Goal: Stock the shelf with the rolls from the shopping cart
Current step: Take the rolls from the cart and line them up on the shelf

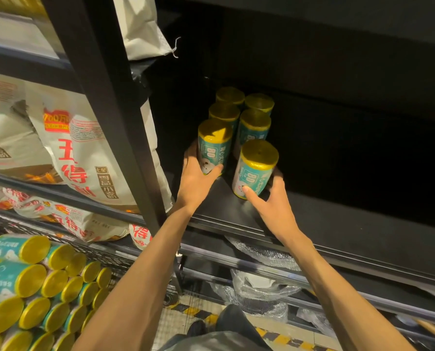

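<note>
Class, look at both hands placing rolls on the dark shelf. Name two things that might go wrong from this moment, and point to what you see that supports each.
1. The right hand holds a tilted roll near the shelf's front edge; released this way, it might topple or roll off.
2. The left hand sets its roll right against the standing rolls behind; a push could knock those upright ones over.

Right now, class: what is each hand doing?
Left hand: grips the front-left teal, gold-topped cylindrical roll.
Right hand: grips the front-right teal, gold-topped roll.
</note>
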